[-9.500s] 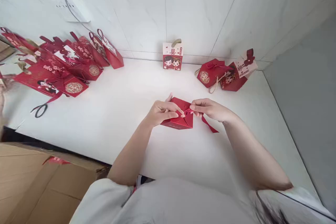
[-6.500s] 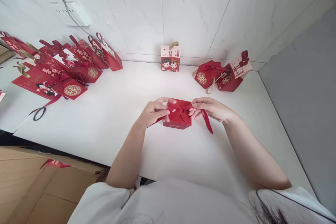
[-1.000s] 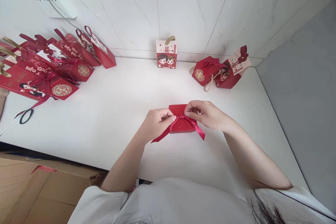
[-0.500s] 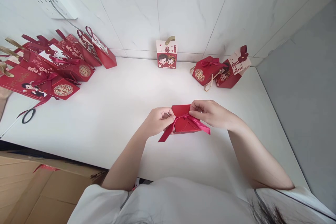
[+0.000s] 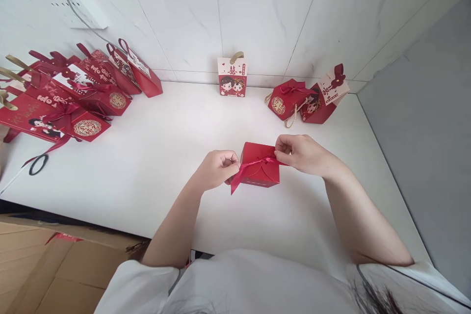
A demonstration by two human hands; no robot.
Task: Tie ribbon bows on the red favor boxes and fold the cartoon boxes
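Note:
A red gift box (image 5: pixel 259 174) with curved flaps on top sits on the white table in front of me. Across its top runs a dark pink ribbon (image 5: pixel 253 162), gathered at the middle of the flaps. My left hand (image 5: pixel 218 170) is closed, pinching the ribbon at the box's left side, with a loose tail hanging below the fingers. At the upper right of the box my right hand (image 5: pixel 303 154) pinches the ribbon's other side. Part of that end is hidden behind the fingers.
Several red gift boxes (image 5: pixel 87 127) with ribbon handles crowd the left. A small printed box (image 5: pixel 232 78) stands by the tiled wall. Two more, a bow-tied box (image 5: pixel 285 100) and a tagged box (image 5: pixel 324 100), are at back right. Scissors (image 5: pixel 38 164) lie near the left edge.
My right hand has moved right and slightly up, drawing the ribbon outward. The ribbon is straighter across the box, and the box has turned slightly. My left hand has shifted slightly left.

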